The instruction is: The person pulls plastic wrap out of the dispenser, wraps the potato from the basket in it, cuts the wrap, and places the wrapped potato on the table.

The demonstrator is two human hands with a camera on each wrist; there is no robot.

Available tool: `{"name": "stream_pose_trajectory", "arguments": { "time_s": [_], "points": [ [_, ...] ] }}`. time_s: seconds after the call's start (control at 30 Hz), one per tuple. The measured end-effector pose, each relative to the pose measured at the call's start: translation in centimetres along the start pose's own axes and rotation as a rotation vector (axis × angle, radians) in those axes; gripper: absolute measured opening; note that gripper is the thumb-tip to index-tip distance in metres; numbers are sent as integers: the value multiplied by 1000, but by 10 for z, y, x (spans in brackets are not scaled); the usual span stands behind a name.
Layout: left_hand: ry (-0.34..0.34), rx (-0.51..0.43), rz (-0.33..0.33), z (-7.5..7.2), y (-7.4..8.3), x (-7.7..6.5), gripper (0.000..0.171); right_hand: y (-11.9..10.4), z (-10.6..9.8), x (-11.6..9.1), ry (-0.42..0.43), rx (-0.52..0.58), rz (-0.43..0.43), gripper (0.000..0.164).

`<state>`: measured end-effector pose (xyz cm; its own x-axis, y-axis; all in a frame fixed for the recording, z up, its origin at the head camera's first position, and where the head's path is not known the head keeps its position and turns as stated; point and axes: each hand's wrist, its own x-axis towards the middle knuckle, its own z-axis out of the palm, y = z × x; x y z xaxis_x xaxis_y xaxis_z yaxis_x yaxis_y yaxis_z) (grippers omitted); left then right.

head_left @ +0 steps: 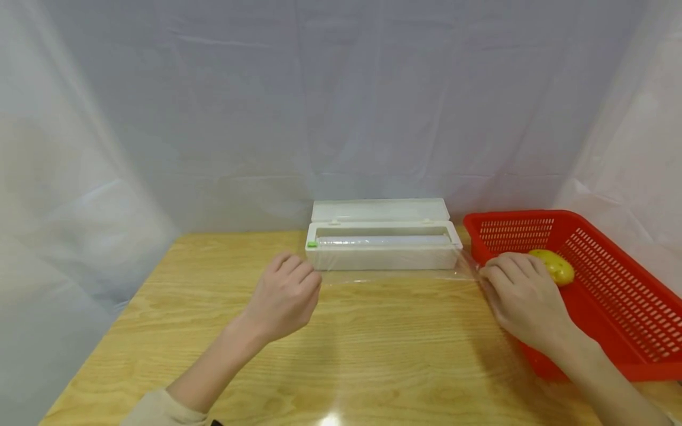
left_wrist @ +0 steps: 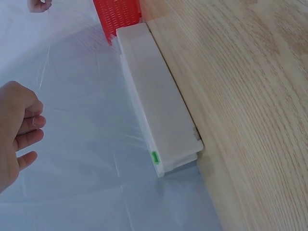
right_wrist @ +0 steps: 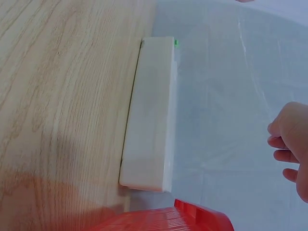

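My left hand (head_left: 288, 293) pinches one corner of a sheet of clear cling film (head_left: 394, 276), and my right hand (head_left: 524, 299) pinches the other corner. Between the two hands the film's front edge runs across, raised above the table. Behind, the sheet leads back to a film roll (head_left: 383, 241) inside a white dispenser box (head_left: 383, 259), whose lid (head_left: 380, 210) is tipped back. In the left wrist view, thumb and index finger meet while the other fingers are loosely bent. The right wrist view shows the film edge (right_wrist: 250, 62) stretching away from the right fingertips.
A red plastic basket (head_left: 623, 272) stands at the right, close to my right hand, with a yellow potato (head_left: 554, 267) in it. A green tab (head_left: 312, 244) marks the box's left end. The wooden table (head_left: 383, 343) ends at a pale hanging sheet (head_left: 373, 106).
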<state>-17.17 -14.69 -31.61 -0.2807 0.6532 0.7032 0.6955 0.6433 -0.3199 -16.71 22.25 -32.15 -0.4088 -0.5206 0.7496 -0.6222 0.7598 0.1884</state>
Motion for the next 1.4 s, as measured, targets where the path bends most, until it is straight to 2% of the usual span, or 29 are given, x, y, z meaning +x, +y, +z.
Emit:
{"name": "stream_pose_trajectory", "arguments": {
  "time_s": [0.3, 0.6, 0.8, 1.0, 1.2, 1.4],
  "points": [
    [21, -28, -1, -8, 2, 3, 7, -1, -8, 1, 10, 5, -11, 46],
    [92, 6, -23, -13, 7, 7, 18, -7, -10, 6, 152, 2, -19, 38],
    [140, 69, -32, -16, 11, 10, 22, -9, -12, 7, 197, -36, -4, 35],
    [148, 95, -42, -21, 12, 13, 23, -10, -14, 10, 268, -38, -7, 31],
    [140, 74, -54, -29, 13, 17, 25, -11, -22, 16, 261, -16, -6, 31],
    [155, 95, -88, -37, 11, 25, 26, -11, -29, 23, 260, -20, 13, 33]
  ]
}}
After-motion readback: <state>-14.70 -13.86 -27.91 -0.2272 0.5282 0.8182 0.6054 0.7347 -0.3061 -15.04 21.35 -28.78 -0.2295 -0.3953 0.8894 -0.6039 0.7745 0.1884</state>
